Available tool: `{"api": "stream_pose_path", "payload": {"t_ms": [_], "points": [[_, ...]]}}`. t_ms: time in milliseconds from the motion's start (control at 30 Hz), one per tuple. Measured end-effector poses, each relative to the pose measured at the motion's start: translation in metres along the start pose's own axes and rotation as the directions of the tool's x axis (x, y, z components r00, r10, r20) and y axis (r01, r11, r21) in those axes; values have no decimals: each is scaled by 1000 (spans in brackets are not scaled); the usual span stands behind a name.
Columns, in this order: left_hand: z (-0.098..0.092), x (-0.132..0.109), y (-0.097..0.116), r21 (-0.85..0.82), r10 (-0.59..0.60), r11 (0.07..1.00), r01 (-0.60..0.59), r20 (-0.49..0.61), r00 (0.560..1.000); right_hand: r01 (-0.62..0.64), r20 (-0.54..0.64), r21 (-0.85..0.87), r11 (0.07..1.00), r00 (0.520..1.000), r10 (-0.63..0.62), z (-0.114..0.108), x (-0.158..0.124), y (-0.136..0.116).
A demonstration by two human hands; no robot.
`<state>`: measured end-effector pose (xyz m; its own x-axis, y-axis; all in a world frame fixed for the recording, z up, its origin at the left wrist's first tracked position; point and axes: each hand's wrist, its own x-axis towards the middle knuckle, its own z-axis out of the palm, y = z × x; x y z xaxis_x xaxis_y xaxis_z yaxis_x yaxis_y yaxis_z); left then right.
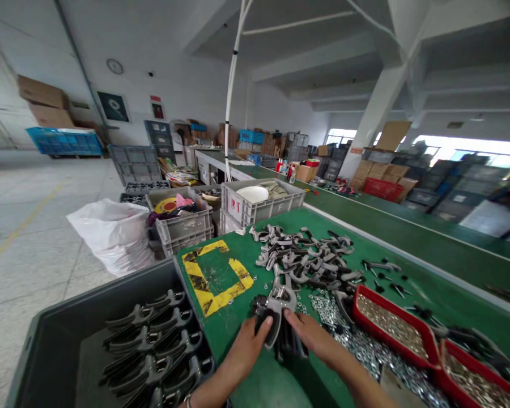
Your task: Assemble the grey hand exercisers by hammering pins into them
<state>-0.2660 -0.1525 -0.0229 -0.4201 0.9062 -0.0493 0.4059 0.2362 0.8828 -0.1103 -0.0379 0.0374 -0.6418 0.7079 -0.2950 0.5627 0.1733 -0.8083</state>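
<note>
Near the tabletop's [246,379] front edge, the left hand [247,344] and right hand [309,335] both grip a grey-and-black clamp [284,300] — thumbs on top, most fingers hidden beneath, so whether it is complete is hard to tell. Work looks partway: rows of similar clamps [148,369] lie in the dark crate [46,340] beside the left edge, seemingly done — while heaped loose parts [310,258] towards the far edge appear left to handle.
</note>
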Motion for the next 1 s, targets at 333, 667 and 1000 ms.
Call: {"api": "stream_pose_path", "payload": {"t_ms": [333, 667, 1000], "points": [[-31, 22, 33, -180, -130, 967, 183, 272, 954, -12, -206, 192, 981, 977, 52, 43, 1, -8], [6, -55, -29, 1, 328, 942, -335, 210, 921, 173, -393, 451, 875, 920, 20, 58, -58, 48], [8, -68, 2, 36, 525, 804, -593, 427, 737, 243, -405, 665, 706, 912, 68, 51, -59, 23]]}}
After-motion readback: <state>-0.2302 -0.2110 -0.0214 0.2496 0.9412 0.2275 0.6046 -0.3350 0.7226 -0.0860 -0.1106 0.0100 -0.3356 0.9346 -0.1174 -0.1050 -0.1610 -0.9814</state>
